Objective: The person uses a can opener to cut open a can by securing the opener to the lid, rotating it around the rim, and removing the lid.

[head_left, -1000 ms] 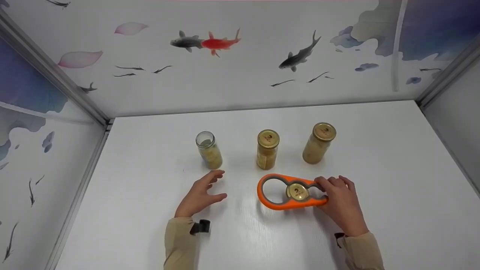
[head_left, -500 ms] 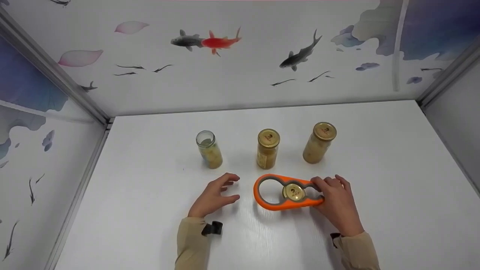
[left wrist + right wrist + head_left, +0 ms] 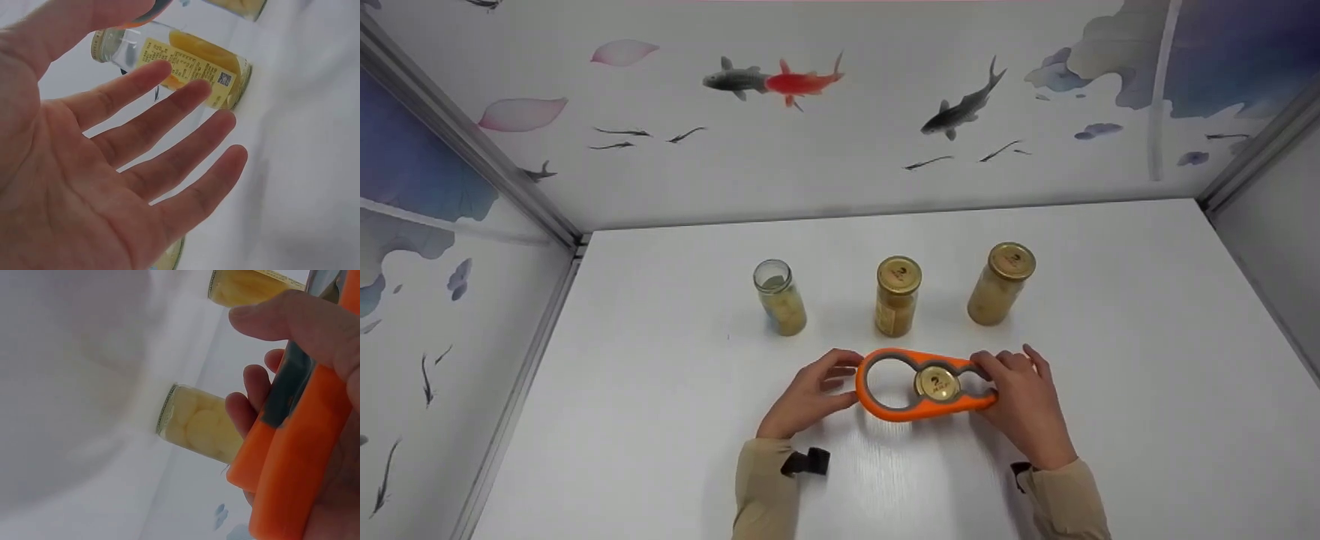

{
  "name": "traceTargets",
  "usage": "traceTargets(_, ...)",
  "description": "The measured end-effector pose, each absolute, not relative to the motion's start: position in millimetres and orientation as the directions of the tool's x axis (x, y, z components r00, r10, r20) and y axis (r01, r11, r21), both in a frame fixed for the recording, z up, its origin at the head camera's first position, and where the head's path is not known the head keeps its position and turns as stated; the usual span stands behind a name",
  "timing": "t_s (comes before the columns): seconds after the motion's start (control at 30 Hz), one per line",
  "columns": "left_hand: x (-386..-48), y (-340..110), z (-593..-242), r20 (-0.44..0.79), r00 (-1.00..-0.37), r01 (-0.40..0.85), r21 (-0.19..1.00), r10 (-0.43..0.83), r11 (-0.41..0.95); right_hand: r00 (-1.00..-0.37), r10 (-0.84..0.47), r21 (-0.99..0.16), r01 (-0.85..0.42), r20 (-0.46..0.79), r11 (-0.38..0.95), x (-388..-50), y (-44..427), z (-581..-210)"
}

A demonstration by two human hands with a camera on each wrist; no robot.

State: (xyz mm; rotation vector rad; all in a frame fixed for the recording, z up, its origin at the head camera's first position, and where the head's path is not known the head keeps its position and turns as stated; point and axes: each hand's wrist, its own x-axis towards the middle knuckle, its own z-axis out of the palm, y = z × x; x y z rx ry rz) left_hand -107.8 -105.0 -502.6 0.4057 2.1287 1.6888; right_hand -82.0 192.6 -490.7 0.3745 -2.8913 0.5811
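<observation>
Orange with a grey inner edge, the opener [image 3: 934,409] is what I watch on my feed, a gold lid [image 3: 937,385] sitting in its middle hollow. Should the right hand [image 3: 1024,405] ease its squeeze, or the left hand [image 3: 812,397] bump the rounded end, I judge the lid could drop onto the table [image 3: 660,375] (how firmly it sits, I can't tell). The right hand pinches the opener's narrow end. The left hand's fingers [image 3: 180,153] are loosely spread around nothing, its thumb at the opener's rounded end, touching or not I can't tell. Beyond the opener stand two lidded jars [image 3: 895,311] and, further left, an open jar [image 3: 784,306].
</observation>
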Motion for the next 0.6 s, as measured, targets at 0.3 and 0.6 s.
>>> traceTargets(0.3,-104,-105,-514,-0.093,-0.892,-0.054,0.993,0.443,0.101,-0.952,-0.224,-0.348,-0.286,0.207,0.893,-83,183,-487)
traceTargets(0.6,-102,-103,-529,-0.069,-0.897,-0.139,0.982,0.436,-0.129,-0.935,-0.234,-0.362,-0.323,0.267,0.874,-83,175,-489)
